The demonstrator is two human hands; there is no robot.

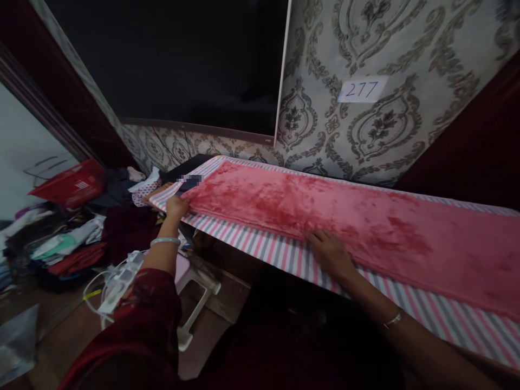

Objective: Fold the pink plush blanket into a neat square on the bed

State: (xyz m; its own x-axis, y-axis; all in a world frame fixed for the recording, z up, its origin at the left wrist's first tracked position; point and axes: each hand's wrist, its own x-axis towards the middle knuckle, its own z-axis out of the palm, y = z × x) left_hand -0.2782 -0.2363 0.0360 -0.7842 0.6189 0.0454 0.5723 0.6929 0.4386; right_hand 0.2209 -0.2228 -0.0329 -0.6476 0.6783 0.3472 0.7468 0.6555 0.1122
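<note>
A long pink plush cloth (264, 197) lies spread over a pink, grey and white striped cloth (260, 246) on a long cabinet. My left hand (177, 206) is closed at the near left corner of the plush cloth, its fingertips partly hidden. Along the front edge, my right hand (328, 250) has its fingers bent over the plush cloth's border, with the thumb out of sight. The plush surface shows darker brushed patches. Close to my left hand, a small dark item (190, 184), partly blurred out, rests on the striped cloth.
Behind the cabinet hang a large television (182, 65) and a paper marked 277 (363, 89) on patterned wallpaper. Heaped clothes (77, 244) and a red bag (75, 184) lie at the left. A plastic stool (199, 287) and a white power strip with cables (122, 279) are below my left arm.
</note>
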